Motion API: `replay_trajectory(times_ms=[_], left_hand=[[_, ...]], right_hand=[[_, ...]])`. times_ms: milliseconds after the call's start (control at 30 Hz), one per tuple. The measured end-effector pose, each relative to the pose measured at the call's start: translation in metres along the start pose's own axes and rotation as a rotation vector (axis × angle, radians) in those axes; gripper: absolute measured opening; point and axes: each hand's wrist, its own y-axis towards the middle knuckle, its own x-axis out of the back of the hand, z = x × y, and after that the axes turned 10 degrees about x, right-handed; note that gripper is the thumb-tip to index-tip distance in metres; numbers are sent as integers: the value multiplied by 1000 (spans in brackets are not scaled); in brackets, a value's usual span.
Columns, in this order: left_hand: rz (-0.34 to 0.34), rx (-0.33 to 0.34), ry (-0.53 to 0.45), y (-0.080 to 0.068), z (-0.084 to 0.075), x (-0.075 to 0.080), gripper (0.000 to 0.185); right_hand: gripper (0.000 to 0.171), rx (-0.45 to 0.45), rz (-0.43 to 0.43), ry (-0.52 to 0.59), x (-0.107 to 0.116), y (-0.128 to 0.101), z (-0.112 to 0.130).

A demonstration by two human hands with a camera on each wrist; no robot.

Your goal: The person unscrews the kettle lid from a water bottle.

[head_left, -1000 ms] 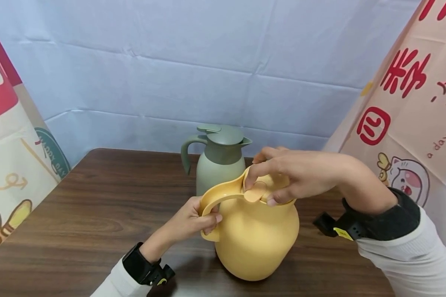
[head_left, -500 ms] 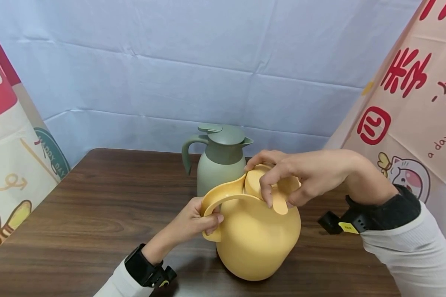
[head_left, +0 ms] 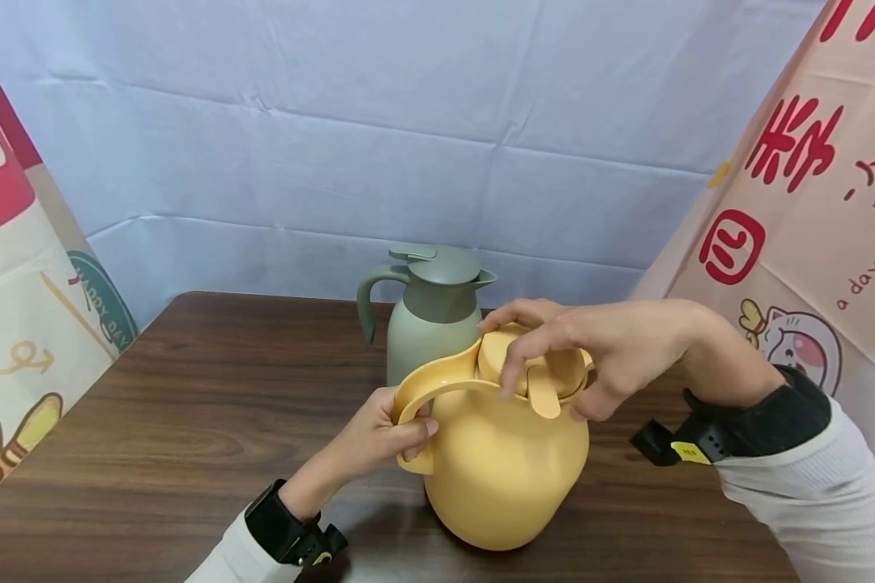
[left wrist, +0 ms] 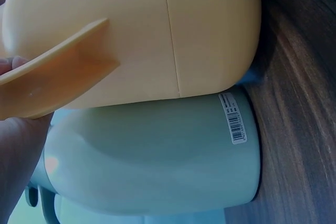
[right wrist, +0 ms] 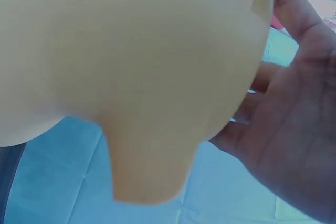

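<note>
A yellow insulated jug (head_left: 506,478) stands at the front of the table, its handle (head_left: 416,397) pointing left. My left hand (head_left: 375,429) grips that handle, thumb over the near side. Fingers of my right hand (head_left: 620,348) are spread and bent around the yellow lid (head_left: 497,348) in the jug's mouth. The lid's lever tab (head_left: 544,398) points toward me, between index finger and thumb. In the right wrist view, the jug's spout (right wrist: 149,166) shows beside the palm (right wrist: 299,108). The left wrist view shows the handle's underside (left wrist: 79,72).
Just behind the yellow jug stands a green insulated jug (head_left: 430,332), lid on, handle to the left; a barcode label (left wrist: 234,119) is near its base. A pale blue cloth (head_left: 299,162) hangs behind the dark wooden table (head_left: 211,405). Printed cloths (head_left: 795,243) flank it.
Over the last second, the lid has turned in the jug's mouth, its tab swinging from beside the handle to the right. Lately the right index finger shifted left, off the tab. The left hand stays put.
</note>
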Motion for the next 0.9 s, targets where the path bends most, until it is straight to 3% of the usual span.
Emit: replay_trajectory(times_ms=[233, 367, 500, 667, 900], left_hand=[[-15, 4, 6, -2, 2, 2, 17], [-11, -4, 18, -1, 1, 2, 17], [-7, 8, 4, 0, 1, 1, 17], [-4, 4, -17, 0, 1, 1, 16], [-18, 13, 10, 1, 0, -2, 17]], right_hand=[[49, -168, -265, -208, -18, 5, 16], [43, -204, -385, -349, -27, 12, 21], [39, -285, -479, -457, -38, 16, 23], [32, -400, -582, -514, -51, 19, 25], [31, -457, -633, -547, -58, 16, 33]])
